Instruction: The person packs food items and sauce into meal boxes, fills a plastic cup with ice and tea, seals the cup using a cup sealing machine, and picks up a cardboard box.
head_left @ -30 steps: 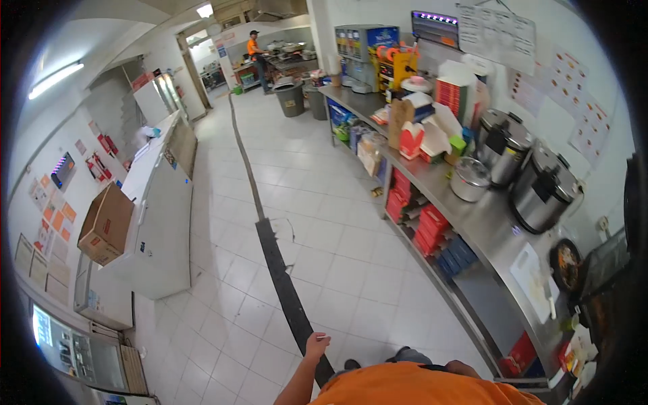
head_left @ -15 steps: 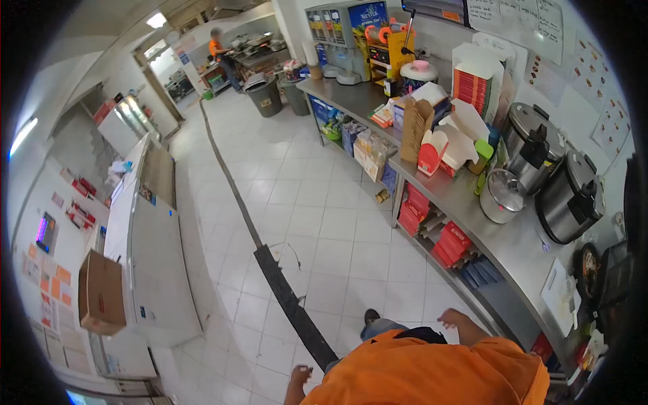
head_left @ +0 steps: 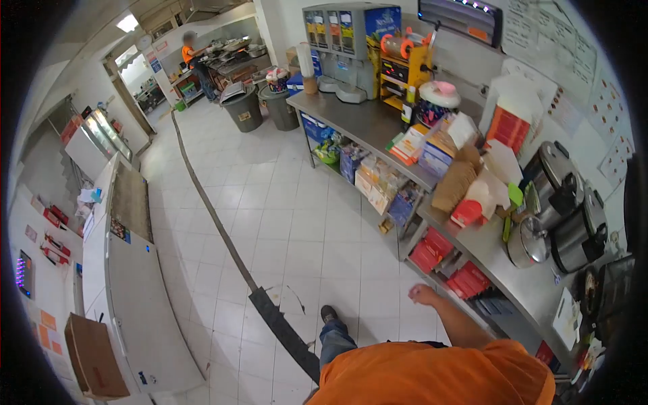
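My right hand (head_left: 423,295) swings out over the floor at the end of my stretched arm, fingers loosely curled and nothing visible in them. It is nearest to the lower shelf of the steel counter, where red folded cartons (head_left: 467,279) lie, but stays apart from them. My left hand is out of the picture. On the counter (head_left: 482,244) stand brown food trays (head_left: 457,181), a red-and-white box (head_left: 467,212), a lidded pot (head_left: 528,241) and two large steel cookers (head_left: 579,229).
A dark cable cover (head_left: 280,324) runs along the tiled floor ahead. White chest freezers (head_left: 145,304) and a cardboard box (head_left: 96,358) line the left side. Grey bins (head_left: 241,111) stand farther off, and a person in orange (head_left: 192,57) is at the back.
My view has shifted forward, with one foot now stepping ahead. My right hand has swung forward and left; my left hand has gone out of view.
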